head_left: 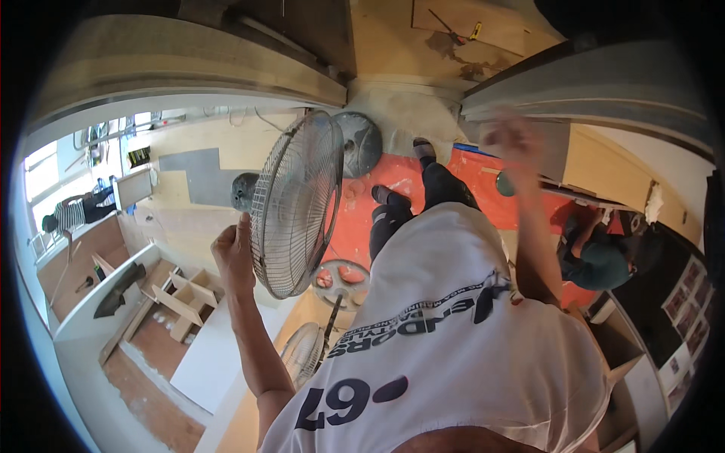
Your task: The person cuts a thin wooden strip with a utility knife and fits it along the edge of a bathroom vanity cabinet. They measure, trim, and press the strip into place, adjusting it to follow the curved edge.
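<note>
A person in a white shirt [445, 302] looked down over red floor [483, 202], with a tall grey wire-cage fan [294, 204] at ten o'clock from the middle of the view. Its round face was turned to the right, and the dark motor housing [243, 190] stuck out on its left. To steady it well, the hold probably needed to be firm on the rim, without pressing the thin wires inward; a second hand would likely have kept the top-heavy head from swinging. The smaller fan [302, 352] at seven o'clock and the grey round disc [359, 143] at twelve called for care against knocks. Whether that disc was the tall fan's base could not be told.

The left hand [236, 255], toward nine o'clock, had its fingers curled closed at the cage's left edge, seemingly gripping the rim. The right hand [513, 140], raised at two o'clock, was well apart from the fan and blurred; how far its fingers were open, and whether they held anything, could not be told. Beyond it, at three o'clock, a co-worker [604, 260] crouched low.
</note>
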The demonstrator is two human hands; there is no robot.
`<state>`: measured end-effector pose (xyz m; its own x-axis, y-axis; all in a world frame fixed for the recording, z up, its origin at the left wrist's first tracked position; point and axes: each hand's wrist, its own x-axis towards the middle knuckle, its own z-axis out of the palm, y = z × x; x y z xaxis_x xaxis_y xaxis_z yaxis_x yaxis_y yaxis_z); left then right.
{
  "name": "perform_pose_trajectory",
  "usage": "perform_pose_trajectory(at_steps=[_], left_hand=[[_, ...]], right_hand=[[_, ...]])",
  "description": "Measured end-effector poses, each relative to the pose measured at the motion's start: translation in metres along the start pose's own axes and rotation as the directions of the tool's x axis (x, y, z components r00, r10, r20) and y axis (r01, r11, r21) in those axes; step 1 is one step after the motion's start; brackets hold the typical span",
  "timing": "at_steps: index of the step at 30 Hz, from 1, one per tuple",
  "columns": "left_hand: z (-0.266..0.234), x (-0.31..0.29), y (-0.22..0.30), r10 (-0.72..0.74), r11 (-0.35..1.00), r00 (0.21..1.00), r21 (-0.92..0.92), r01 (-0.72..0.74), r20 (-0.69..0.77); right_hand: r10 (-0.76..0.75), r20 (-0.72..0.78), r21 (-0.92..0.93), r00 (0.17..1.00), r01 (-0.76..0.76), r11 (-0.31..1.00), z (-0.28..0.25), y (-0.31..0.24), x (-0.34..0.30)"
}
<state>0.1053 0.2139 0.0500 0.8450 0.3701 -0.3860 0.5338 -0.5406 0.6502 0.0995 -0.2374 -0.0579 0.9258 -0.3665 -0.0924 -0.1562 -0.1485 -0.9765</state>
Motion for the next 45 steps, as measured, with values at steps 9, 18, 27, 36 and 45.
perform_pose_trajectory(at_steps=[9, 18, 27, 36, 45], left_hand=[[0.024, -0.009, 0.036, -0.195, 0.971, 0.974, -0.165, 0.175, -0.115], [0.030, -0.024, 0.062, -0.276, 0.893, 0.949, -0.406, 0.195, -0.150], [0.029, -0.010, 0.040, -0.394, 0.737, 0.912, -0.633, 0.238, -0.115], [0.035, -0.002, 0.017, -0.311, 0.560, 0.950, -0.811, 0.167, -0.019], [0.027, 0.013, -0.001, -0.089, 0.654, 0.995, -0.751, 0.090, 0.041]], right_hand=[[0.324, 0.704, -0.179, 0.632, -0.283, 0.942, 0.200, 0.098, -0.054], [0.080, 0.772, 0.090, 0.631, -0.233, 0.968, 0.241, 0.073, -0.031], [0.207, 0.837, -0.151, 0.507, -0.151, 0.977, 0.283, 0.081, 0.030], [-0.043, 0.877, -0.022, 0.479, 0.129, 0.991, 0.296, 0.122, 0.070], [0.130, 0.298, -0.181, 0.946, -0.078, 0.980, 0.119, 0.182, 0.039]])
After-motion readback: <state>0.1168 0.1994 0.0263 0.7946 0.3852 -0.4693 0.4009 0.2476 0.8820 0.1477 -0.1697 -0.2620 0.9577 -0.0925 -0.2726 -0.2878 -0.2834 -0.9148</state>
